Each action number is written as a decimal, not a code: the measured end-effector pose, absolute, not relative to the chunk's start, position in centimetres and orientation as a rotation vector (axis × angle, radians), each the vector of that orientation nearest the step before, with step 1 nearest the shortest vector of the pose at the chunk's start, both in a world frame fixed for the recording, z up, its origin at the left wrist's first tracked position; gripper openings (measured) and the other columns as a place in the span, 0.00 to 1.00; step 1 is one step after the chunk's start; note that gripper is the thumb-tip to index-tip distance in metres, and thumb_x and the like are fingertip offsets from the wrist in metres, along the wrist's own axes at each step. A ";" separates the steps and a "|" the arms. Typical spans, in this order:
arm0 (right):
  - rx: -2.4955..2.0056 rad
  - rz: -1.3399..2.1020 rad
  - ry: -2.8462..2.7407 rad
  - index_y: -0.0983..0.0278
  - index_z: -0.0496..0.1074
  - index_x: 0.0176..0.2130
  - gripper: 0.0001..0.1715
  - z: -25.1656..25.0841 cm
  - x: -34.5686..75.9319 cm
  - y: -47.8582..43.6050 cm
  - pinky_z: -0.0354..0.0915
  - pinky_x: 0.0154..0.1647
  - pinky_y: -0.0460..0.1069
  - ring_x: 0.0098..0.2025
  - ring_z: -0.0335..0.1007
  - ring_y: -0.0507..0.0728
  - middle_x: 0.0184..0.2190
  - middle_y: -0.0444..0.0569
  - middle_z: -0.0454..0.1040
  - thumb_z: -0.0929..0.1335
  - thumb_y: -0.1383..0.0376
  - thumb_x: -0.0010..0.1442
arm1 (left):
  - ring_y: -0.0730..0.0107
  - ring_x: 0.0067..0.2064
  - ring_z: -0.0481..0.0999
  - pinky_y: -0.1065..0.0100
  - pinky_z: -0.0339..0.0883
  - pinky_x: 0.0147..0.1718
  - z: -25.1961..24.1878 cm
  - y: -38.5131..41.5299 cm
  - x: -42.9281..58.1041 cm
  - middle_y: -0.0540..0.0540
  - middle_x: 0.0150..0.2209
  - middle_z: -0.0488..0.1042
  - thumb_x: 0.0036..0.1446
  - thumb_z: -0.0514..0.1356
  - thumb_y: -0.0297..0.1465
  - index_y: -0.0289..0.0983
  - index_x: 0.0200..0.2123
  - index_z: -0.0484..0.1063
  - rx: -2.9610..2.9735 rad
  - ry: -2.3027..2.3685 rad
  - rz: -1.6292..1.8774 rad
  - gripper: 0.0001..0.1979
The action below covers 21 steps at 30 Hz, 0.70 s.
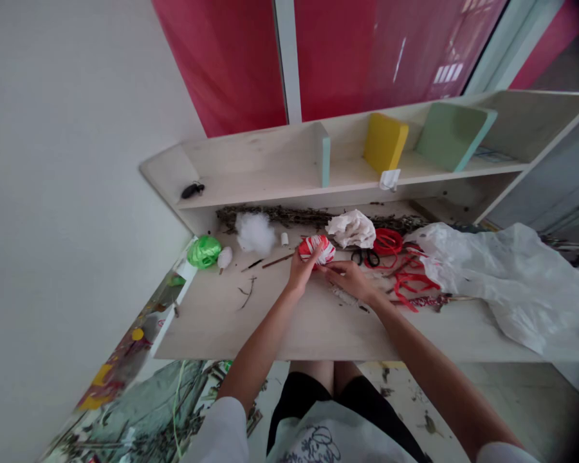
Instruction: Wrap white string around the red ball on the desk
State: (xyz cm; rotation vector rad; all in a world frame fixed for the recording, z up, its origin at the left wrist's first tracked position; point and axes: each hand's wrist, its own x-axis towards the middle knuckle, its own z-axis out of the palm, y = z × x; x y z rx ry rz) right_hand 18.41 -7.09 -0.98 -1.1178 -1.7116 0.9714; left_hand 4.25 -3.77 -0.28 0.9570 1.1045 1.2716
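A round bundle wrapped in red and white strips (324, 252) is held above the desk. My left hand (301, 272) is closed around its left side, thumb across the front. At its lower right, my right hand (351, 279) has its fingers pinched together close against the bundle; what is between them is too small to make out. Black-handled scissors (365, 258) lie just beyond my right hand. Behind the bundle sits crumpled whitish cloth or paper (351, 229), with a coil of red ribbon (387, 242) to its right.
White fluff (255, 233), a green wrapped ball (204, 251) and a small white ball on a stick (224, 258) are at the left. Dry twigs (289, 215) line the back. A clear plastic bag (506, 270) covers the right side. A shelf (255, 186) overhangs the desk's rear.
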 end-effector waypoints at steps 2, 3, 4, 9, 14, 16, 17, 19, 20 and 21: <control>-1.150 0.984 -1.701 0.65 0.75 0.25 0.28 -1.0 18.4 -7.0 0.56 0.26 0.46 0.23 0.60 0.51 0.20 0.45 0.71 0.65 0.45 0.58 | 0.57 0.46 0.78 0.58 0.74 0.43 0.2 -3.7 4.0 0.40 0.45 0.78 0.51 0.67 0.44 0.37 0.46 0.74 0.838 1.071 1.257 0.23; -1.167 0.993 -1.686 0.65 0.74 0.25 0.29 -1.0 18.4 -6.9 0.56 0.25 0.46 0.22 0.59 0.51 0.20 0.45 0.71 0.65 0.44 0.58 | 0.57 0.46 0.78 0.60 0.75 0.41 0.4 -3.5 3.8 0.40 0.46 0.78 0.53 0.65 0.45 0.38 0.48 0.74 0.771 1.048 1.250 0.23; -1.185 1.002 -1.664 0.65 0.74 0.24 0.31 -1.0 18.4 -6.8 0.55 0.24 0.46 0.22 0.59 0.50 0.19 0.45 0.71 0.65 0.42 0.57 | 0.58 0.45 0.79 0.62 0.75 0.39 0.6 -3.4 3.5 0.40 0.46 0.78 0.55 0.63 0.46 0.39 0.49 0.73 0.704 1.025 1.245 0.24; -1.253 0.981 -1.421 0.65 0.73 0.23 0.36 -0.7 18.7 -6.1 0.60 0.27 0.47 0.23 0.63 0.51 0.19 0.47 0.71 0.66 0.35 0.50 | 0.65 0.40 0.80 0.71 0.75 0.31 1.5 -1.8 1.0 0.42 0.44 0.78 0.60 0.55 0.51 0.42 0.56 0.70 0.394 0.915 1.264 0.27; -1.267 0.983 -1.067 0.65 0.71 0.21 0.37 -0.6 19.8 -5.3 0.59 0.24 0.46 0.21 0.59 0.49 0.17 0.45 0.68 0.69 0.33 0.42 | 0.66 0.40 0.80 0.70 0.77 0.36 1.7 -0.8 -0.6 0.44 0.42 0.79 0.63 0.53 0.50 0.42 0.56 0.70 0.223 0.771 1.333 0.25; -1.250 0.963 -0.951 0.64 0.69 0.20 0.36 -0.7 20.2 -5.1 0.58 0.23 0.46 0.20 0.57 0.48 0.16 0.43 0.66 0.70 0.34 0.40 | 0.66 0.40 0.80 0.70 0.77 0.35 1.7 -0.7 -0.7 0.44 0.42 0.79 0.63 0.53 0.48 0.41 0.56 0.71 0.223 0.761 1.317 0.24; -1.239 0.945 -0.906 0.64 0.68 0.19 0.36 -0.7 20.4 -5.1 0.57 0.22 0.46 0.20 0.57 0.48 0.15 0.43 0.65 0.71 0.34 0.40 | 0.66 0.40 0.81 0.70 0.77 0.35 1.7 -0.7 -0.6 0.44 0.42 0.79 0.63 0.53 0.47 0.41 0.56 0.70 0.230 0.762 1.305 0.24; -1.219 0.901 -0.843 0.64 0.68 0.20 0.35 -0.8 20.8 -4.9 0.56 0.21 0.45 0.19 0.56 0.48 0.15 0.42 0.63 0.71 0.35 0.40 | 0.66 0.39 0.81 0.71 0.77 0.33 1.6 -0.8 -0.4 0.45 0.41 0.79 0.64 0.54 0.45 0.42 0.56 0.70 0.242 0.770 1.284 0.22; -1.213 0.877 -0.823 0.64 0.68 0.20 0.35 -0.7 21.1 -4.8 0.56 0.21 0.45 0.19 0.56 0.48 0.15 0.42 0.63 0.71 0.35 0.40 | 0.67 0.38 0.81 0.71 0.77 0.33 1.6 -0.9 -0.3 0.45 0.40 0.79 0.64 0.55 0.44 0.43 0.57 0.69 0.249 0.778 1.275 0.21; -1.206 0.856 -0.810 0.64 0.68 0.21 0.35 -0.5 21.4 -4.7 0.56 0.21 0.45 0.19 0.56 0.48 0.15 0.41 0.63 0.71 0.35 0.41 | 0.67 0.38 0.81 0.71 0.77 0.33 1.6 -1.0 -0.2 0.45 0.40 0.79 0.64 0.55 0.43 0.44 0.57 0.69 0.259 0.785 1.267 0.21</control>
